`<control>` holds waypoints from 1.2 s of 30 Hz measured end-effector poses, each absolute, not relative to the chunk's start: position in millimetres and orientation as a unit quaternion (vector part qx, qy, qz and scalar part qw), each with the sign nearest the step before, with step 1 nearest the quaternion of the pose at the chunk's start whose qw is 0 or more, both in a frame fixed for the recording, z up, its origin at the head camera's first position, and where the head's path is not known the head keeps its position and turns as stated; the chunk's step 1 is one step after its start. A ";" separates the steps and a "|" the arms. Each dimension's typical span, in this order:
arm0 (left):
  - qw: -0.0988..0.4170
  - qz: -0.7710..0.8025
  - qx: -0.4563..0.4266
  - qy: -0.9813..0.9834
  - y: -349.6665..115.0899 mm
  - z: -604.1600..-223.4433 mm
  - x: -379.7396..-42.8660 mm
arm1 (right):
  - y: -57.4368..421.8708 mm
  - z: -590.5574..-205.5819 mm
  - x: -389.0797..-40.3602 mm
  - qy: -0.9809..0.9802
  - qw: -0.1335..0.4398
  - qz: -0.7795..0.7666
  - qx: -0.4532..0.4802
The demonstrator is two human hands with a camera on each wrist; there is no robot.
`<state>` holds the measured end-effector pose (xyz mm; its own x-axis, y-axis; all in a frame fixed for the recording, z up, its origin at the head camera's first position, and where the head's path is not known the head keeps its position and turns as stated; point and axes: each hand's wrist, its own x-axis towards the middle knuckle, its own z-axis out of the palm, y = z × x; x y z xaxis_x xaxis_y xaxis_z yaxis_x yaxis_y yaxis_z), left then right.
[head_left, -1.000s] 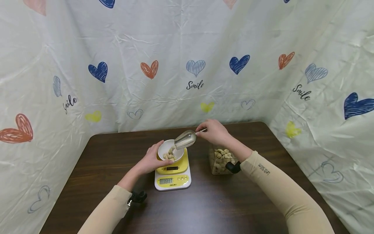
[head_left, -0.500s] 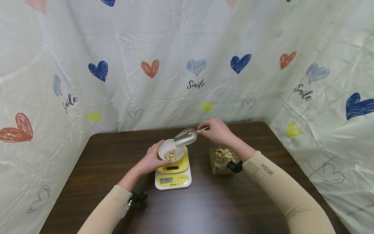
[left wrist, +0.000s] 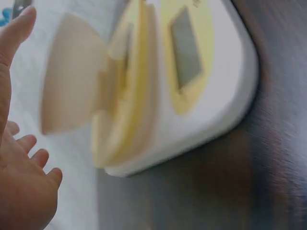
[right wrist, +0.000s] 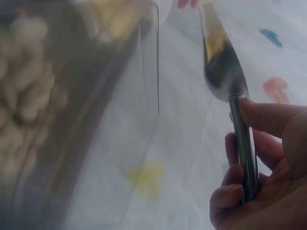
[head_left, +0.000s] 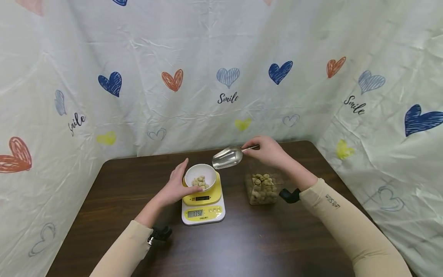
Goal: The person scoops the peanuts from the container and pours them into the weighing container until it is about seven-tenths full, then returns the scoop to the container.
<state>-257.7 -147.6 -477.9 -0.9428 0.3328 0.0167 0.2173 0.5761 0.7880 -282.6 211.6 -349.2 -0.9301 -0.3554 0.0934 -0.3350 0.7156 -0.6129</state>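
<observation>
A white bowl (head_left: 192,174) of pale, lumpy beige pieces stands on a yellow and white kitchen scale (head_left: 222,211), whose display seems to read 179.8. Around the bowl's left side is my left hand (head_left: 175,189), thumb and fingers spread. The left wrist view shows those fingers extended and apart from the bowl (left wrist: 74,79). To the right, my right hand (head_left: 268,152) grips the handle of a metal scoop (head_left: 227,157), held above the table beyond the bowl's right rim. No pieces show in the scoop. In the right wrist view, fingers and thumb wrap its dark handle (right wrist: 245,158).
Right of the scale stands a clear box (head_left: 277,183) with many of the same pieces, below my right forearm. All this is on a dark wooden table (head_left: 242,246). A white curtain (head_left: 194,115) printed with hearts hangs behind and at both sides.
The scoop has drawn back up and to the right from the bowl, after pieces slid out of it. My left fingers have spread away from the bowl. The display has changed.
</observation>
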 end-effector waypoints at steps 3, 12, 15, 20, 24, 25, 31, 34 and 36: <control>0.048 0.434 0.178 0.882 -139.6 -463.7 -256.0 | 233.2 -342.3 -278.3 0.920 0.023 -0.347 -0.180; 0.054 0.430 0.249 0.866 -101.1 -431.9 -243.8 | 290.4 -336.3 -269.4 0.922 0.024 -0.355 -0.153; 0.058 0.433 0.270 0.858 -87.6 -428.3 -242.0 | 302.6 -336.3 -268.1 0.927 0.017 -0.345 -0.147; 0.073 0.447 0.294 0.842 -66.4 -425.5 -240.2 | 316.9 -335.3 -264.5 0.934 0.001 -0.328 -0.141; 0.084 0.454 0.309 0.832 -49.3 -425.9 -238.3 | 324.8 -332.4 -260.5 0.939 -0.004 -0.312 -0.141; 0.086 0.453 0.311 0.831 -44.4 -426.4 -238.2 | 326.6 -331.7 -259.5 0.940 -0.005 -0.309 -0.143; 0.107 0.453 0.306 0.831 -14.8 -434.8 -241.2 | 334.2 -333.2 -258.5 0.949 -0.018 -0.266 -0.169; 0.116 0.449 0.297 0.835 -3.3 -439.7 -243.0 | 333.8 -336.3 -258.8 0.957 -0.024 -0.237 -0.167; 0.124 0.450 0.291 0.835 3.2 -441.9 -244.3 | 332.2 -338.8 -259.4 0.959 -0.023 -0.227 -0.167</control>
